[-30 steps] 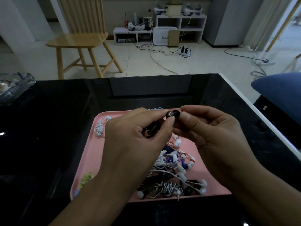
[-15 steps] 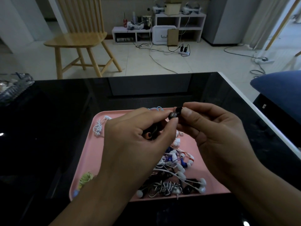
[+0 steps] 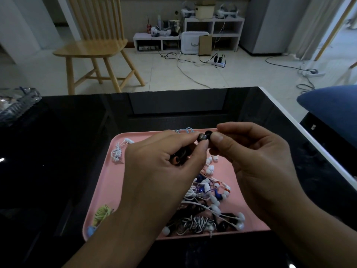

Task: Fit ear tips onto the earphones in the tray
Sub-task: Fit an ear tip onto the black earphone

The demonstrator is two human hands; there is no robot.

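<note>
Between the two sets of fingertips, above the far edge of the pink plastic tray (image 3: 108, 182), a small dark earbud (image 3: 201, 137) meets a black rubber ear tip (image 3: 208, 134). The left hand (image 3: 164, 171) pinches the bud; the right hand (image 3: 257, 161) pinches the tip. Since a second ago both hands have lifted slightly and pressed closer, so seating looks underway. Whether the tip is fully on, I cannot tell; fingers hide the joint and the cord.

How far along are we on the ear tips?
Done: several white earphones in the pink tray look tipped already. In hand: the left hand holds a dark earbud, and the right hand pinches a black ear tip against it. Left: seating it; the tangle hides the rest.
</note>
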